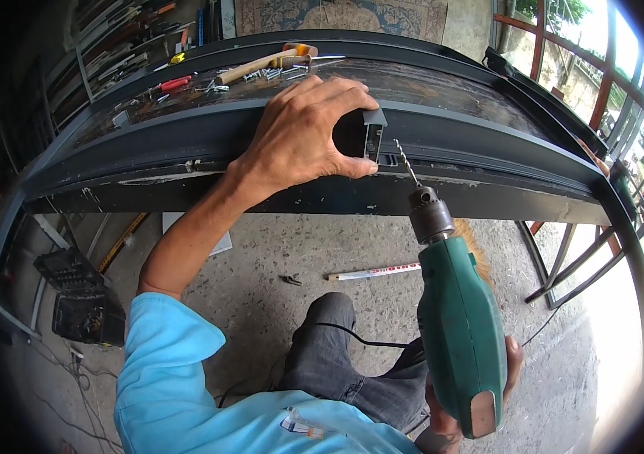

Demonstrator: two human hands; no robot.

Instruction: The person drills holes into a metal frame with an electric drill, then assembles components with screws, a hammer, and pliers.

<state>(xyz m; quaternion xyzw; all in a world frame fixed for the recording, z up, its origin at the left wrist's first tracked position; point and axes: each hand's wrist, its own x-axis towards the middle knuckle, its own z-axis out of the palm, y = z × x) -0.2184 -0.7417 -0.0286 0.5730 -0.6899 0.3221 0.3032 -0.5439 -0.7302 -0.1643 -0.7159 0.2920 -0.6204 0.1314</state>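
Note:
My left hand [303, 130] is closed around a short dark metal profile piece [374, 135], thumb below and fingers above. The piece sits against a long dark metal profile [481, 136] along the bench edge; its far side is hidden by my hand. My right hand [443, 421] grips a green power drill [461, 325], which hides most of that hand. The drill's chuck [432, 215] holds a twist drill bit [407, 162]. Its tip points up, just right of the short piece and apart from it in the picture.
A hammer [258, 65], loose screws [276, 73] and red-handled pliers [174, 84] lie on the dark bench. Below are a white strip [375, 272] on the floor and an open black case [87, 316] at left. A black cable [360, 337] crosses my leg.

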